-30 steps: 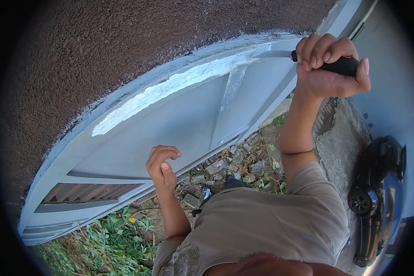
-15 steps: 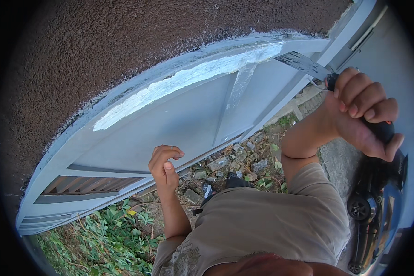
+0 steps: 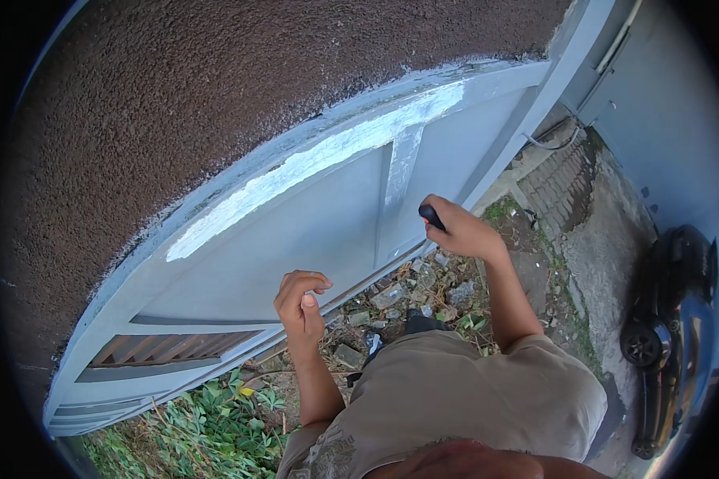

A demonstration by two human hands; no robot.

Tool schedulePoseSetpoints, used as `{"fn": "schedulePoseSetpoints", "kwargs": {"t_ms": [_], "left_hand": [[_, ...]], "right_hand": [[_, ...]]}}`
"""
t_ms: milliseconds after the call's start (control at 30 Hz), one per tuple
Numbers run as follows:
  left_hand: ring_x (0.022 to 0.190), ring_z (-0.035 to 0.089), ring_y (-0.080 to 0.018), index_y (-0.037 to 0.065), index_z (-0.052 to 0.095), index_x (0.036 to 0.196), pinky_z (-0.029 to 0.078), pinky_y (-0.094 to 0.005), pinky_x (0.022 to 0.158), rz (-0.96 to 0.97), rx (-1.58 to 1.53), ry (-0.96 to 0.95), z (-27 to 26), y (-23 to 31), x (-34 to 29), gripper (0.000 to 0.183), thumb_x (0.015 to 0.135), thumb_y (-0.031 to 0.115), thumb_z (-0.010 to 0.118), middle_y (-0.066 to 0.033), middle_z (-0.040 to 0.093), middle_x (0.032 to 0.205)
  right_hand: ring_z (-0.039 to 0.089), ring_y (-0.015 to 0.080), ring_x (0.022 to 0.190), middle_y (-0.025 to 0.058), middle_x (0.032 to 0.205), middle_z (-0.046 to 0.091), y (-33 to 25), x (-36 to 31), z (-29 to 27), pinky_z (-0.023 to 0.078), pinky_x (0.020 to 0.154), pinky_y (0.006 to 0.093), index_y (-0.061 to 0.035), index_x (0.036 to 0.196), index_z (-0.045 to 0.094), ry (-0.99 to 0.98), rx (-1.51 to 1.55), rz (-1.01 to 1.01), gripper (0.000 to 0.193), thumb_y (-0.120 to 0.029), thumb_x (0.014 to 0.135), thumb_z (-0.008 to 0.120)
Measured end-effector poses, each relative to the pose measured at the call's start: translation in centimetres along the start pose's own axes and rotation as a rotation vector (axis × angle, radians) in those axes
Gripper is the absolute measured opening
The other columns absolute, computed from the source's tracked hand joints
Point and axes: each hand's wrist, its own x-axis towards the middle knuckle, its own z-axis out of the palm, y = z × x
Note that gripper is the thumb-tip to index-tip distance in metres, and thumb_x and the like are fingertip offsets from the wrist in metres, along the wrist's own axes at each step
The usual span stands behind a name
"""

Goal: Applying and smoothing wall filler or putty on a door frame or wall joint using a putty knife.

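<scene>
My right hand (image 3: 467,231) is lowered in front of the pale blue-grey panelled frame, its fingers wrapped round the black handle of a scraper (image 3: 431,214). The blade is hidden in this view. My left hand (image 3: 299,305) is raised before the lower part of the panel (image 3: 295,231), fingers curled in toward the thumb; whatever they hold, if anything, is too small to name. Along the frame's curved upper rail runs a bright white, rough-edged patch (image 3: 311,164), apart from both hands. A paler strip (image 3: 401,164) goes down the upright bar below it.
Rough brown wall (image 3: 176,96) borders the curved rail above. Broken rubble (image 3: 387,297) lies at my feet, and leafy plants (image 3: 192,423) grow at the lower left. A dark parked car (image 3: 667,343) stands at the right beside a concrete strip (image 3: 607,231).
My right hand has come down and left with the scraper, from high at the right to in front of the panel; its blade no longer shows. My left hand has hardly moved.
</scene>
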Motion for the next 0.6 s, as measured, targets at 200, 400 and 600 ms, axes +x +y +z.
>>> {"fn": "schedulePoseSetpoints", "kwargs": {"t_ms": [200,400,600], "left_hand": [[0.069,0.056,-0.0176,-0.001,0.063,0.083,0.045,-0.0305,0.063,0.005,-0.023,-0.162,1.1,-0.7,0.2,0.054,0.107,0.044,0.042,-0.0121,0.067,0.079],[0.065,0.057,-0.0195,0.003,0.064,0.081,0.044,-0.0336,0.072,0.003,-0.042,-0.255,2.8,-0.4,1.4,0.049,0.105,0.041,0.046,-0.0077,0.067,0.08],[0.066,0.058,-0.019,0.003,0.064,0.082,0.044,-0.0338,0.073,-0.014,-0.05,-0.253,4.2,-0.1,1.2,0.048,0.106,0.04,0.045,-0.0078,0.067,0.079]], "right_hand": [[0.066,0.0131,0.082,0.0141,0.089,0.069,-1.2,-5.0,-5.9,0.055,0.073,0.0301,-0.0003,0.11,0.059,0.108,0.199,0.361,0.029,-0.007,0.087,0.073],[0.063,0.0124,0.072,0.0069,0.092,0.062,2.3,-13.2,-7.1,0.055,0.066,0.0283,0.0015,0.122,0.052,0.343,0.384,0.377,0.036,-0.001,0.089,0.066],[0.051,0.0106,0.058,0.0012,0.075,0.055,-2.1,-9.5,-4.7,0.041,0.054,0.0267,-0.0013,0.113,0.059,0.446,0.448,0.335,0.022,-0.01,0.094,0.061]]}}
